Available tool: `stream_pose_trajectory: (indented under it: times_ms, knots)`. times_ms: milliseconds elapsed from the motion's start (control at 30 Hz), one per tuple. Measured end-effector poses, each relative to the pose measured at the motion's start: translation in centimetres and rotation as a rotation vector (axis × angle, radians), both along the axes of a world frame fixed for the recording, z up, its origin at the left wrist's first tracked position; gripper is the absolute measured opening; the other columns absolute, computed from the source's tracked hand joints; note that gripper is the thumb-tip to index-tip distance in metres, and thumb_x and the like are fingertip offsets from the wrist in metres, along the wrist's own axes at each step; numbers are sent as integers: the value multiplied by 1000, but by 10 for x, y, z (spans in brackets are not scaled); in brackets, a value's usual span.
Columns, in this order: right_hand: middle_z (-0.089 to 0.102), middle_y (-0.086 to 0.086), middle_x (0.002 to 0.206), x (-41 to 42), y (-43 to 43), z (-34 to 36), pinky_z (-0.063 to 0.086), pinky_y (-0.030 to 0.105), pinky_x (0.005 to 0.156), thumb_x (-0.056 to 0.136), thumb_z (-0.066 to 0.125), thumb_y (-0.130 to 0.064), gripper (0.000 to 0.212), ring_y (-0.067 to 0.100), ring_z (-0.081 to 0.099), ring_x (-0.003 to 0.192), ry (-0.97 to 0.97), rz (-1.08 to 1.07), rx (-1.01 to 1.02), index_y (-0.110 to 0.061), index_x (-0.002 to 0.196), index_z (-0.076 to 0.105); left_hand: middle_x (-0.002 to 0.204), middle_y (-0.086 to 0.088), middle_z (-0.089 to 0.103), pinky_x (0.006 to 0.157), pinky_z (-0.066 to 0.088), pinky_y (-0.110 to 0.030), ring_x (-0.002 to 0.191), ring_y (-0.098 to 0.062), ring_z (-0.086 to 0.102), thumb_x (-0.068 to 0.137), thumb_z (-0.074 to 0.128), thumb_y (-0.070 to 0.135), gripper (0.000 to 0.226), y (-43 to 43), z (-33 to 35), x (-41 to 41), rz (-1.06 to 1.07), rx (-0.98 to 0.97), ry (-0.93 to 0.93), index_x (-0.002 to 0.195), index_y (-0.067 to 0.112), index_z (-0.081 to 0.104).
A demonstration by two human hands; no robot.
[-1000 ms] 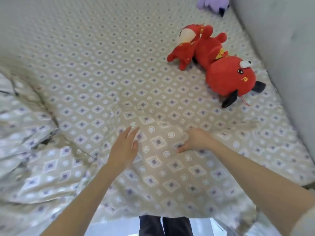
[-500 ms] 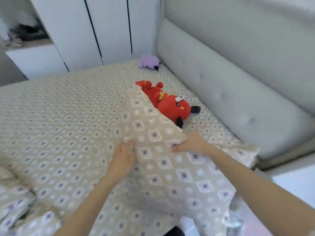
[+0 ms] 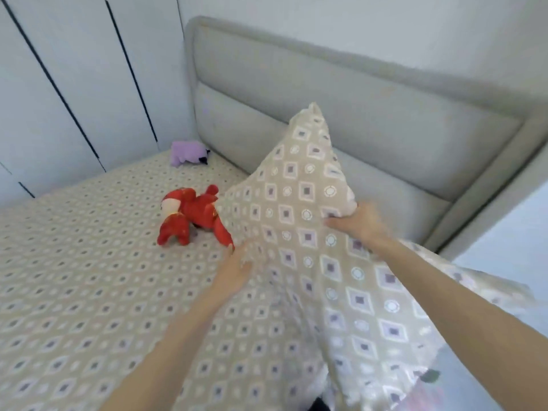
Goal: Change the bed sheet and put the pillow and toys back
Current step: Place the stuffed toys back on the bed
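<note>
— Where is the pillow [image 3: 299,203]?

— Up off the bed, standing on a slant with one corner pointing at the grey padded headboard [image 3: 370,120]. Its cover has the same beige diamond-and-ring print as the bed sheet [image 3: 89,277], and its lower part sags toward the person at the near edge of the bed.

— And the hands?

— The right hand [image 3: 358,223] grips the pillow's right edge, thumb on the front face and fingers curled behind it. The left hand [image 3: 237,266] lies against the lower left edge. Its fingertips are lost in the blurred cloth, so I cannot tell whether it grips or only presses.

— The toys?

— A red toy [image 3: 189,218] lies on the sheet just left of the pillow, with part of it hidden behind the raised cloth. A purple toy [image 3: 188,152] sits in the far corner where the headboard meets the white wardrobe doors [image 3: 74,84], well apart from the red one.

— Any writing to read?

— Only some yellow marks on the red toy, too blurred to make out.

— The sheet itself?

— Spread flat over the mattress, reaching to the doors on the left.
</note>
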State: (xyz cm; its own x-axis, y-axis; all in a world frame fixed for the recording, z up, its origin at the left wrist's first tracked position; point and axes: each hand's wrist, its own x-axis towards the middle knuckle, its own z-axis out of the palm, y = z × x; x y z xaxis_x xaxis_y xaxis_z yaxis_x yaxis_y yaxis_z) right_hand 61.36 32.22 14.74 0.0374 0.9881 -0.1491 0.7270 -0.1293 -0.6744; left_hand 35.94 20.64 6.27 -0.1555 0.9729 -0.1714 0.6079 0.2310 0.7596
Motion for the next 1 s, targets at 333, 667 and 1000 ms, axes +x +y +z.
stream_pose_trajectory:
  times_ms: [333,667,1000]
  knots:
    - [69,12,88,-3,124,-35,39,33,62,77,68,-52,42,37,64,85,-340,-96,300,-16,97,61,137,-19,49,90,37,-30,115,-29,51,94,49,7,47,136,-53,-1,120,-174,2,140,4,41]
    - [69,3,82,-48,253,-166,35,30,62,76,71,-51,39,32,66,82,-415,84,153,-22,99,58,151,-14,26,110,31,-46,134,-35,33,88,57,25,70,283,-138,-31,320,-391,67,150,23,23]
    - [67,3,97,-49,291,-267,48,35,74,77,66,-59,52,26,65,90,-452,92,54,-17,107,56,159,-5,14,114,15,-57,146,-30,11,91,57,42,76,393,-213,-82,264,-379,274,152,21,16]
